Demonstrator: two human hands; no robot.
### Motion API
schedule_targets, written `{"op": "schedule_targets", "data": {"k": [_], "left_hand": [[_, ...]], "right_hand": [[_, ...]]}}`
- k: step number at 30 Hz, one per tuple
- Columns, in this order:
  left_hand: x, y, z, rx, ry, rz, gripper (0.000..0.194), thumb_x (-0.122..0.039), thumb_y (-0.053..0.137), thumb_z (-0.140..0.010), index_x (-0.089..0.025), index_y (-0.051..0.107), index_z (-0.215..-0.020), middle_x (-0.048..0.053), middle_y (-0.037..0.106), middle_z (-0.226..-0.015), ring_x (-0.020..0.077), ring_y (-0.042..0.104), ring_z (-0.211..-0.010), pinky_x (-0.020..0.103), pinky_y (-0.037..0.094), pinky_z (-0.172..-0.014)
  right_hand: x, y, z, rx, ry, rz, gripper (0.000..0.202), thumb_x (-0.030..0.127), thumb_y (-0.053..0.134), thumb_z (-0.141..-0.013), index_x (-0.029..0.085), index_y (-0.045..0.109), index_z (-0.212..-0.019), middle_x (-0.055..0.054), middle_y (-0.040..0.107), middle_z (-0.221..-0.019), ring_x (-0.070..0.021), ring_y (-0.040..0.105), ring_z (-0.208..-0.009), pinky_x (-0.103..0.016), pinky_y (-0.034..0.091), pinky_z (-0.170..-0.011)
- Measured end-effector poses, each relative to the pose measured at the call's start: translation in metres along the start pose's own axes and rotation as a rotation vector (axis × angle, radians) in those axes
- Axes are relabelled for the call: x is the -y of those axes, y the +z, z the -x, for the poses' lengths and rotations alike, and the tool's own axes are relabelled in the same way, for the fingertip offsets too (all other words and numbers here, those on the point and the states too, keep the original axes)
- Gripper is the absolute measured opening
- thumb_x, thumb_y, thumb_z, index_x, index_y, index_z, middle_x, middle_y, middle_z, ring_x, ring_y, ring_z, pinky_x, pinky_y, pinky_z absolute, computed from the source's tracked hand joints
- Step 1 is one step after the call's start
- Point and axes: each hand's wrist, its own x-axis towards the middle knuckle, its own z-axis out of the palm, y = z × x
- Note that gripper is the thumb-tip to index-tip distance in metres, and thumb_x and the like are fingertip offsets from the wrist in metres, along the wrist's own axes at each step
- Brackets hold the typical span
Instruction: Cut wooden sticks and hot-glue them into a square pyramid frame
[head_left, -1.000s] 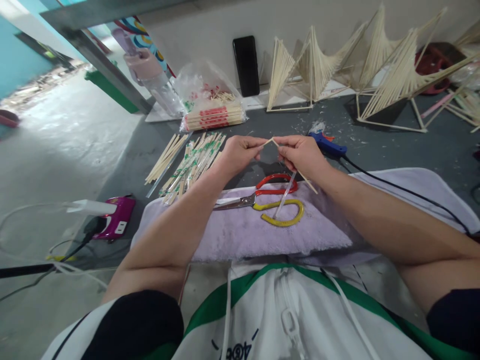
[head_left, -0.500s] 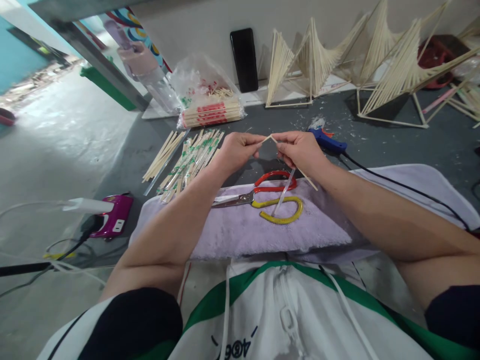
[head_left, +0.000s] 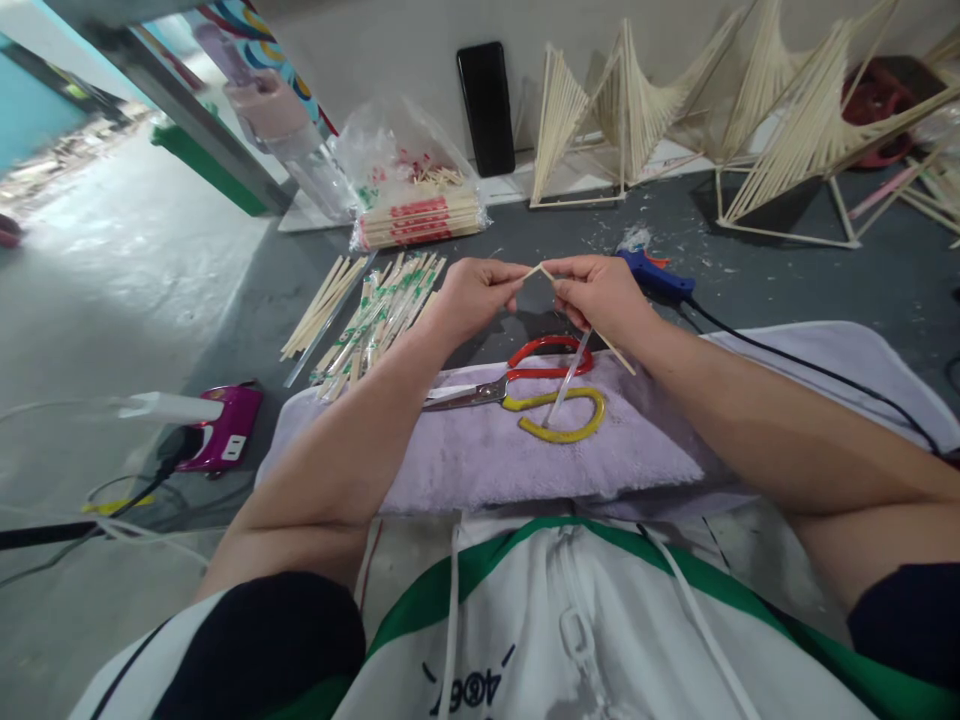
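My left hand (head_left: 478, 297) pinches one thin wooden stick, and my right hand (head_left: 602, 292) pinches another wooden stick (head_left: 615, 352) that runs down past the palm. Their tips meet at a peak between my fingertips, above the grey table. Just below the hands, scissors (head_left: 491, 391) with one red and one yellow handle lie on a lilac towel (head_left: 480, 455). A clear glue stick (head_left: 568, 378) rests across the handles. Right of my right hand is a blue glue gun (head_left: 660, 278) with a black cable.
Loose sticks (head_left: 322, 305) and wrapped chopsticks (head_left: 382, 315) lie left. Behind are a bagged stick bundle (head_left: 424, 222), a bottle (head_left: 289, 140), a black phone (head_left: 487, 108) and stick structures (head_left: 795, 140). A magenta power adapter (head_left: 225, 428) sits at the left edge.
The view has shifted slightly, so the scene sits a little higher. Both hands keep the same hold on the sticks.
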Motion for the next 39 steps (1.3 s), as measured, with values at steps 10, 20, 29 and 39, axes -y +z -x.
{"op": "schedule_targets", "data": {"k": [10, 20, 29, 39], "left_hand": [[-0.002, 0.001, 0.000, 0.004, -0.014, 0.008, 0.025, -0.040, 0.073, -0.095, -0.022, 0.088, -0.103, -0.002, 0.070, -0.064, 0.0113, 0.062, -0.064, 0.022, 0.045, -0.064], [-0.003, -0.002, -0.002, 0.043, -0.033, 0.016, 0.026, -0.037, 0.073, -0.093, -0.020, 0.088, -0.107, -0.001, 0.071, -0.065, 0.0119, 0.063, -0.065, 0.021, 0.044, -0.060], [0.013, -0.012, -0.013, 0.070, -0.163, -0.016, 0.052, -0.025, 0.076, -0.087, -0.020, 0.078, -0.138, 0.002, 0.076, -0.077, 0.0140, 0.064, -0.063, 0.025, 0.052, -0.065], [0.041, -0.030, -0.023, -0.107, -0.102, -0.231, 0.045, -0.028, 0.070, -0.086, -0.018, 0.083, -0.128, 0.005, 0.083, -0.106, 0.0229, 0.072, -0.100, 0.035, 0.055, -0.097]], "right_hand": [[-0.002, 0.000, -0.001, -0.011, -0.006, -0.025, 0.022, 0.016, 0.073, -0.086, 0.019, 0.085, -0.104, 0.005, 0.061, -0.055, -0.0069, 0.044, -0.037, -0.018, 0.032, -0.035], [0.001, 0.001, 0.001, -0.015, 0.036, -0.032, 0.027, 0.016, 0.074, -0.087, 0.019, 0.084, -0.112, 0.004, 0.063, -0.058, -0.0079, 0.045, -0.039, -0.020, 0.036, -0.036], [0.005, 0.002, -0.003, 0.003, 0.209, -0.051, 0.038, 0.008, 0.077, -0.087, 0.014, 0.077, -0.125, 0.004, 0.068, -0.061, -0.0093, 0.053, -0.040, -0.019, 0.047, -0.038], [0.006, 0.011, -0.022, -0.037, 0.336, -0.176, 0.053, -0.004, 0.065, -0.088, 0.011, 0.064, -0.139, 0.000, 0.071, -0.071, -0.0137, 0.069, -0.057, -0.025, 0.066, -0.059]]}}
